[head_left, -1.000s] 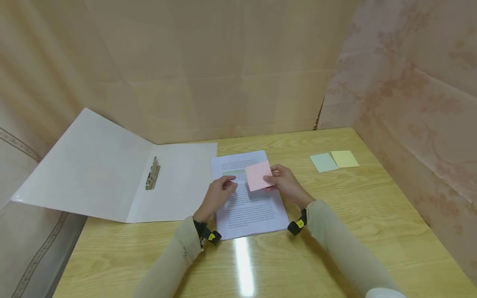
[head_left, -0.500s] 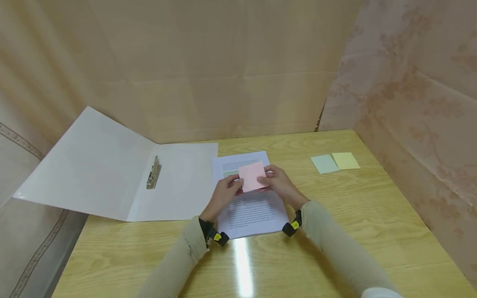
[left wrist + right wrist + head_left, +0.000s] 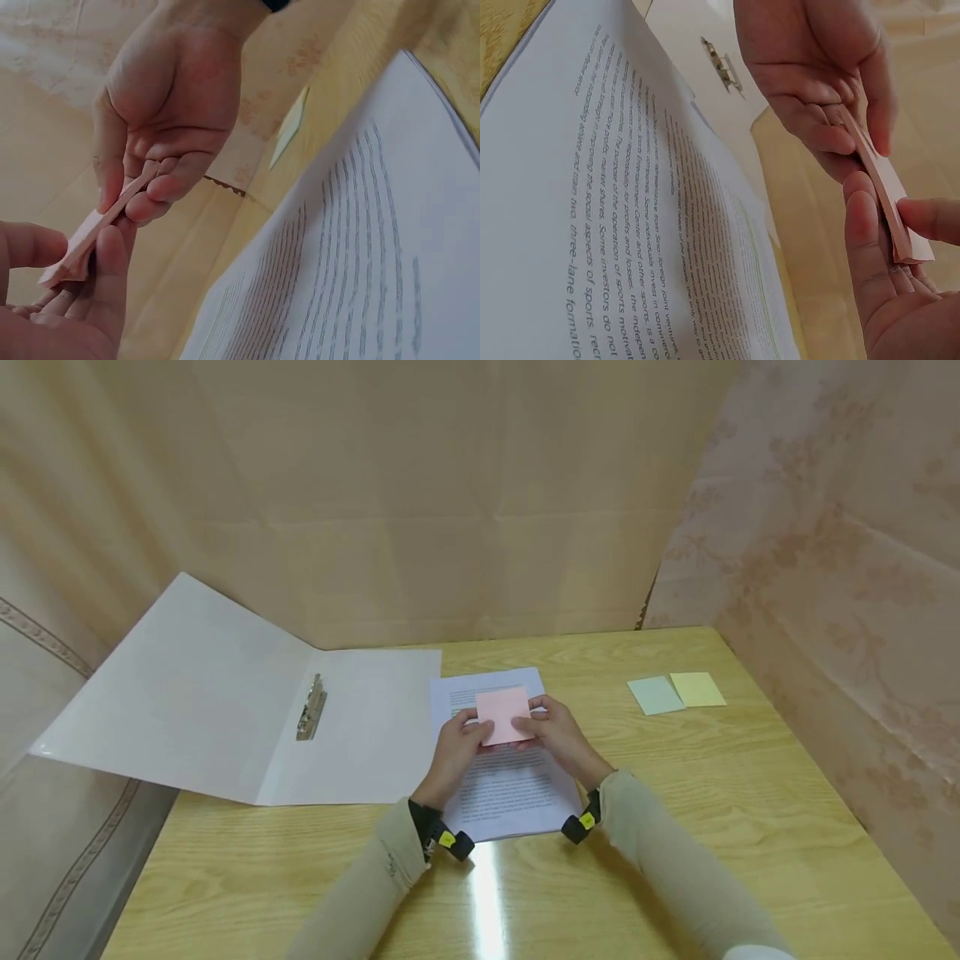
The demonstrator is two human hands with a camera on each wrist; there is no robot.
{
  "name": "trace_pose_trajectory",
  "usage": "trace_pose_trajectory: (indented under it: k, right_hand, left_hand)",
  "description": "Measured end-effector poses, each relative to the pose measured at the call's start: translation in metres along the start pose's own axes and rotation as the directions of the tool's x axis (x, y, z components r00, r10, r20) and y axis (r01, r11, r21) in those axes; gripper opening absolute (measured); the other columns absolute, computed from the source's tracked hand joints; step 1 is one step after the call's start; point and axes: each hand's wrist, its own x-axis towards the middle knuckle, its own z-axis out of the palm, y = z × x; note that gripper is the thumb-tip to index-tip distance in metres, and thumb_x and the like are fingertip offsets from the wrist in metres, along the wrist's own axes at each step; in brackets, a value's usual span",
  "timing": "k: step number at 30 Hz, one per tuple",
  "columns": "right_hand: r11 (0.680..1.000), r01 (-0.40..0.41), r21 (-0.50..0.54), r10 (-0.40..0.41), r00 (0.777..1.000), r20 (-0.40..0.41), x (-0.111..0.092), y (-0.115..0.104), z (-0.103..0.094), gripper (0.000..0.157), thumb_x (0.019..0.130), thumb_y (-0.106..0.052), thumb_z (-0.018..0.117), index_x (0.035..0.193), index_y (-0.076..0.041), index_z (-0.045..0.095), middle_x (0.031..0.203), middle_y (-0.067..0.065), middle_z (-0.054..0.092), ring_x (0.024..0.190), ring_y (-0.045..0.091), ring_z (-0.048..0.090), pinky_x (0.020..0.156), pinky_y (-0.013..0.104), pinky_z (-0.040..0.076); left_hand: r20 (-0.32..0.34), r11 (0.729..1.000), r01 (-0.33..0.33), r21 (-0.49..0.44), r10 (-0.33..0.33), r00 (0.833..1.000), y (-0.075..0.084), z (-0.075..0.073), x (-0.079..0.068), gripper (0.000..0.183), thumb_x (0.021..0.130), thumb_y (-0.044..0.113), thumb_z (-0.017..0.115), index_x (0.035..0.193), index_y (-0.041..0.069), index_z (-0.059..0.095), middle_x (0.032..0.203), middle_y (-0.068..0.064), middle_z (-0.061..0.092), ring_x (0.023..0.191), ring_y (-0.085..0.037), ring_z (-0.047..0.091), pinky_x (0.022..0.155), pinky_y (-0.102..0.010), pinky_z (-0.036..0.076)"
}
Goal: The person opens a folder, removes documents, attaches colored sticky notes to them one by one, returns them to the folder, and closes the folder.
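The left hand (image 3: 450, 753) has joined the right hand (image 3: 564, 737), which alone held the pink sticky-note pad (image 3: 503, 704) a second ago; fingers of both now pinch it, raised over the printed sheets (image 3: 510, 789) at the head view's centre, so it seems steadied for two-handed work

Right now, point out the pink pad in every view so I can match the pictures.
Head: the pink pad is just right of center, slightly below mid-height.
Left wrist: the pink pad is at the left, below the middle, seen nearly edge-on.
Right wrist: the pink pad is at the right, about mid-height, nearly edge-on.
Shared landmark: the printed pages, around it in the head view, right in left wrist, left in right wrist.
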Motion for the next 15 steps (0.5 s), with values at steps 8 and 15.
trace_pose_trajectory:
  k: [8,15]
  right_hand:
    - [0.999,0.022,-0.044,-0.023,1.0,-0.019,-0.0005,0.0006,0.0031,0.03,0.093,-0.011,0.062,0.116,0.002,0.048,0.089,0.011,0.069,0.062,0.011,0.062,0.061,0.025,0.054]
    - [0.973,0.054,-0.223,-0.08,0.991,-0.108,0.0017,0.0064,0.0055,0.034,0.087,-0.015,0.072,0.112,-0.002,0.052,0.072,0.003,0.056,0.06,0.014,0.054,0.06,0.025,0.046]
  left_hand:
    - [-0.012,0.997,0.031,-0.068,-0.032,0.999,-0.002,-0.0005,0.0012,0.036,0.096,0.028,0.055,0.125,0.007,0.062,0.114,-0.009,0.067,0.09,-0.017,0.062,0.076,-0.025,0.049]
    - [-0.001,0.998,0.01,-0.059,-0.01,1.0,-0.0053,-0.0034,-0.0012,0.036,0.097,0.024,0.054,0.127,0.006,0.062,0.114,-0.012,0.067,0.087,-0.017,0.062,0.074,-0.026,0.049]
